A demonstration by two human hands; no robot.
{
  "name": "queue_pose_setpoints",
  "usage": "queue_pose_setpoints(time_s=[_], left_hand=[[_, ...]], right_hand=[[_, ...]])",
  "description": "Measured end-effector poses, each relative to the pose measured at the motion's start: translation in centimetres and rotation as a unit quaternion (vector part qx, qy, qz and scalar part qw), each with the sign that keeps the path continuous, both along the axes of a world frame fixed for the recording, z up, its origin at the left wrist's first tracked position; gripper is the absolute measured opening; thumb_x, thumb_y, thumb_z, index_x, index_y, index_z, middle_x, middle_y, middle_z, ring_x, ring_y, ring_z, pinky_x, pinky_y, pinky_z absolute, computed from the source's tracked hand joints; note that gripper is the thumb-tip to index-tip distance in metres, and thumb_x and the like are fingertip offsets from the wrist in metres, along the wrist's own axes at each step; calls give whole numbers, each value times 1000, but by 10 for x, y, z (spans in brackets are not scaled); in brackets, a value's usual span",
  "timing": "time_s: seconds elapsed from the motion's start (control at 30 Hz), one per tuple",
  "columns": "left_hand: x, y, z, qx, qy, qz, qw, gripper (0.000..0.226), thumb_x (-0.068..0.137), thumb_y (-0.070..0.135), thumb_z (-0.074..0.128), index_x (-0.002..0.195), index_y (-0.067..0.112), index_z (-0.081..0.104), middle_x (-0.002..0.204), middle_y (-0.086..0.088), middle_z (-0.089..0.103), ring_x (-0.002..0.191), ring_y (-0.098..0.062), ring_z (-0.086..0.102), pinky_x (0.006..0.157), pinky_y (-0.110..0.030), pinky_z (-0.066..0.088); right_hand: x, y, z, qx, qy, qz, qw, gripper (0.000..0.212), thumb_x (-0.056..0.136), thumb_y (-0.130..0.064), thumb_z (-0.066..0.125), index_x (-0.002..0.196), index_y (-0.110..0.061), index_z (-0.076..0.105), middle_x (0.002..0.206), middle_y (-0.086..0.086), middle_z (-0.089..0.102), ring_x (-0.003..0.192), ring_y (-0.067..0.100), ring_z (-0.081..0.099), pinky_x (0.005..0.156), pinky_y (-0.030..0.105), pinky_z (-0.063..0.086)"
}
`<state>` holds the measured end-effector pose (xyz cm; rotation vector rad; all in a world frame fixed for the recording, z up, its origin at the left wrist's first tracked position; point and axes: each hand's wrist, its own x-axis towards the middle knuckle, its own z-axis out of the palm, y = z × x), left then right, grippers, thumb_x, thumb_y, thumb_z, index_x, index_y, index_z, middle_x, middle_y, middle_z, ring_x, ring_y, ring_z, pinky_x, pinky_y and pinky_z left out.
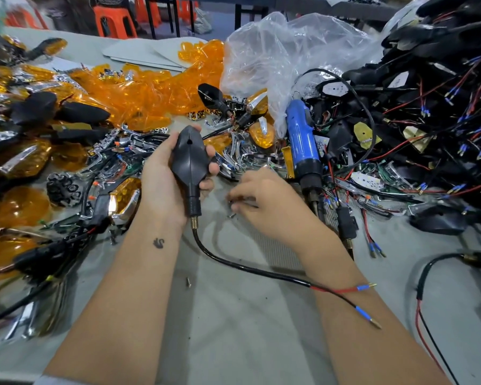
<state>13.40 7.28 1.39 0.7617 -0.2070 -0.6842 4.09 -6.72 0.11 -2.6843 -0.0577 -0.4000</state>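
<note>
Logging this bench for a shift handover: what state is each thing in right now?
Black lamp housing: gripped in the left hand, stem pointing toward the person.
Housing lead: slack, draped over the right forearm, ends unplugged.
Right hand: fingers curled over small screws on the table; grasp unclear.
Blue electric screwdriver: lying unheld on the table.
Loose screw: lying alone on the table.
Clear plastic bag: crumpled.

Black pointed indicator housing (190, 159), back up, threaded stem toward the wrist, gripped in left hand (164, 187). Its black lead (233, 262) trails right over the surface (233, 329) and splits into 2 blue-tipped wires. Small screws (232, 215), blurred, lie at right hand (264, 201).
</note>
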Motion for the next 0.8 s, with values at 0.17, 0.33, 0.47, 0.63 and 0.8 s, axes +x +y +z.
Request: queue_pose_setpoints(time_s=[0.17,0.33,0.47,0.63,0.8], left_hand=[[-2,-2,-3,-30,9,-42,999,34,102,41,33,104,21,60,78,-4,58,53,-15,55,38,-18,39],[-8,-6,-1,-25,-35,-59,997,32,93,37,45,97,19,71,74,-9,58,51,-20,52,38,-20,39],[-11,-11,-3,6,-78,-52,996,33,92,37,46,102,21,72,75,-10,61,53,-22,54,40,-20,37],[-10,-16,-9,78,-106,-33,991,38,97,33,37,113,21,70,78,-8,68,59,-23,63,45,-22,42],[-8,-20,-10,99,-106,-56,988,39,97,26,32,121,17,63,80,-8,66,61,-21,61,47,-23,44]], right_hand=[[3,6,-1,-16,11,-30,999,8,90,-12,65,92,-10,73,94,5,64,100,25,52,87,39,43],[1,8,-3,-85,-27,-94,992,16,93,-27,61,95,-11,66,93,1,55,98,23,50,73,34,39],[-2,8,2,156,-112,-141,971,8,86,-13,70,81,-14,64,74,-9,58,72,5,51,66,25,45],[-3,6,10,360,-166,-171,902,21,87,-3,70,95,-22,67,77,-9,64,71,-2,57,69,12,48],[-4,5,14,401,-198,-169,878,27,87,-3,71,82,-30,69,79,-11,69,79,4,64,80,22,54]])
